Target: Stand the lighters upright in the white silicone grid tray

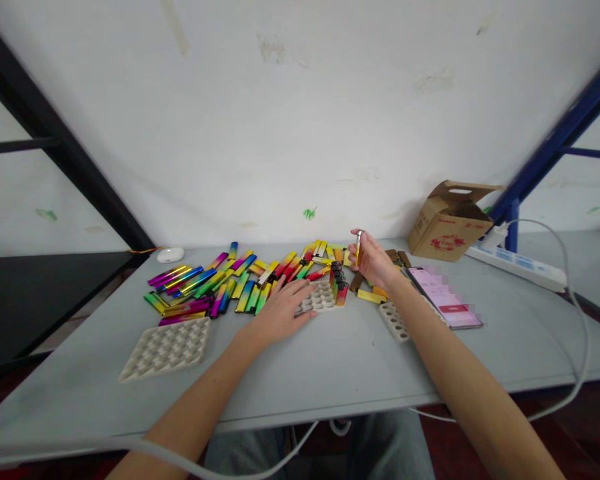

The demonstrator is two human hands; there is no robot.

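Right hand (375, 260): closed in a fingertip pinch on one shiny gold lighter (359, 249), roughly upright, silvery end up, raised above the table's back half. Left hand (280, 311): not closed, fingers and thumb apart, laid palm-down at the left end of the middle tray (316, 299); can't tell how hard it presses. Tray sits around mid-table, its right end filled with a row of standing lighters (339, 285), dark tops up; visible cells left of the row are bare.

Loose lighters (243, 295), multicolour metallic, lie in a messy heap from the left hand out toward the table's left edge and back toward the wall. More yellow and brown ones (371, 296) lie right of the tray, below the right hand.

Second tray (167, 348), cells showing bare, near the front-left corner of the table (300, 380). Third tray (394, 321) partly hidden under the right forearm. Phone (445, 297), screen lit, right of that arm. Open cardboard box (445, 233) near the back edge, right side; power strip (517, 265) beside it toward the right edge. White rounded object (171, 255) at the back-left corner.
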